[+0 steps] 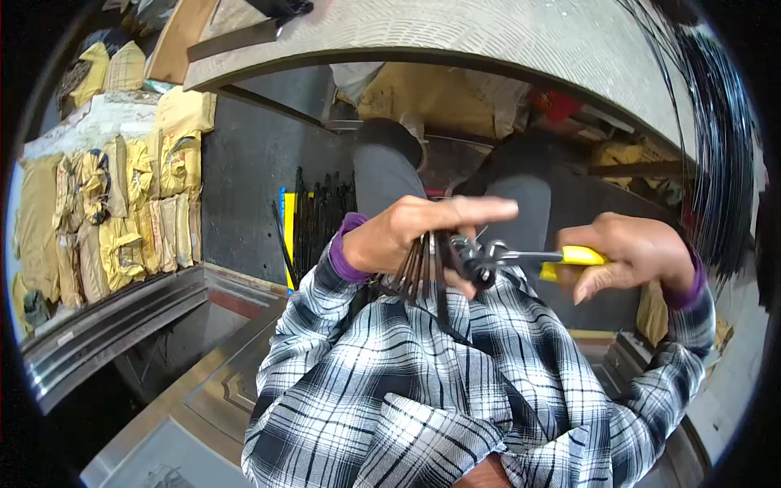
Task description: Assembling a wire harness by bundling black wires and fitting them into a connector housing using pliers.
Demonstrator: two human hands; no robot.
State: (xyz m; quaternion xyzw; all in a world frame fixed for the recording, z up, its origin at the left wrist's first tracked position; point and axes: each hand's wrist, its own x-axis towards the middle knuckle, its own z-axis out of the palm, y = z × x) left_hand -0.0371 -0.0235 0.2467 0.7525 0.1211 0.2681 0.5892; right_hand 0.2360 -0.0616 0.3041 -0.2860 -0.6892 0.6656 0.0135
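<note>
My left hand (394, 236) is closed round a bundle of thin black strips (425, 272), held in front of my lap, with its index finger stretched out over them. The bundle's ends gather in a dark cluster beside that finger. In my right hand (643, 252) is a pair of yellow-handled pliers (582, 255), whose metal jaws point left. Those jaws reach the cluster of strip ends; whether they grip one I cannot make out.
A pale patterned table (488, 28) spans the far side. Long black strips (720, 154) hang over its right end. More black strips (321, 220) stand left of my knee, near a yellow-and-blue piece (288, 228). Brown wrapped packets (122, 211) line the left.
</note>
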